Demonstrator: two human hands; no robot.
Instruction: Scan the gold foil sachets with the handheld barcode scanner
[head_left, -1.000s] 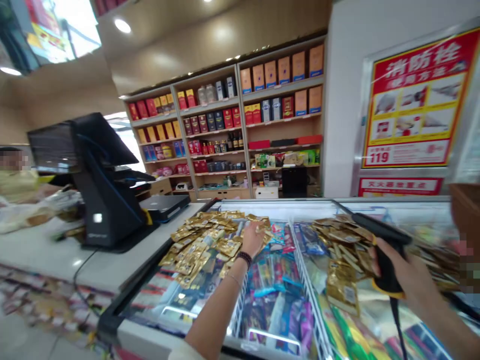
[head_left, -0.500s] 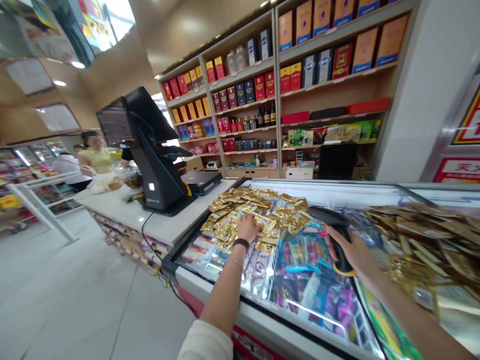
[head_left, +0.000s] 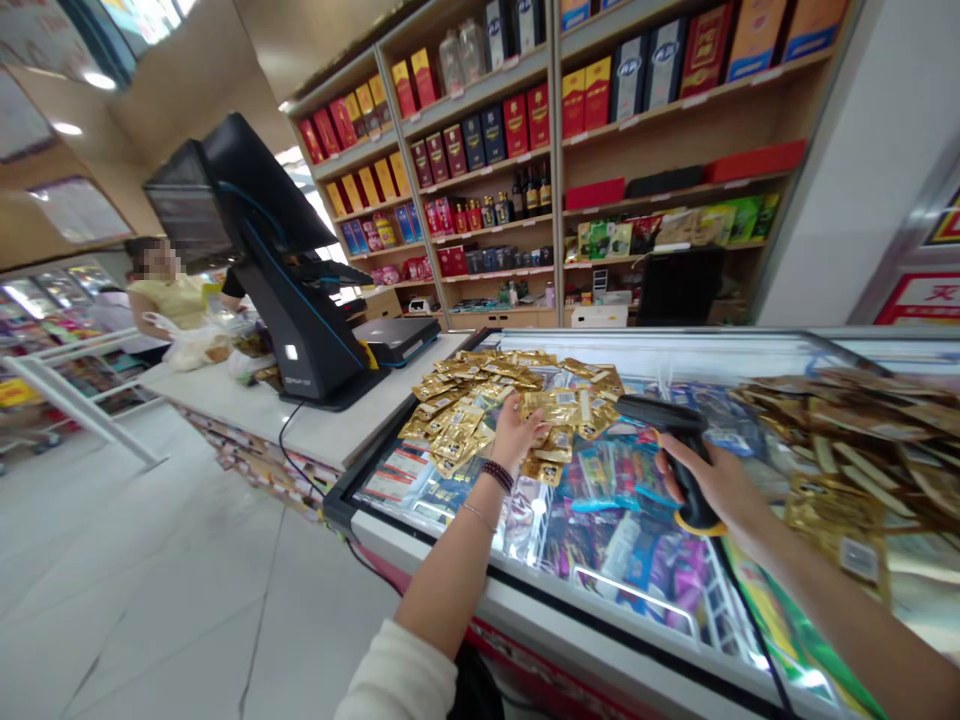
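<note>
On the glass top of the chest freezer (head_left: 637,615), my left hand (head_left: 516,437) is closed on the lower left edge of a gold packet (head_left: 556,403) with a white label. Many more gold packets (head_left: 459,432) lie spread around and behind it. My right hand (head_left: 724,485) wraps round the handle of a black barcode scanner (head_left: 660,413), its head pointing left towards the held packet. A short gap separates scanner and packet. The scanner's cable runs down over the glass.
At the right lies another heap of gold packets (head_left: 862,440). Left of the freezer stand a counter (head_left: 341,435), a black checkout terminal (head_left: 281,270) and a flat black device (head_left: 397,340). A person (head_left: 169,300) stands beyond the counter. Shelves of boxes (head_left: 487,215) line the back.
My left hand has moved slightly right and now lifts a gold packet towards the scanner. My right hand keeps hold of the scanner. The camera view has tipped downward.
</note>
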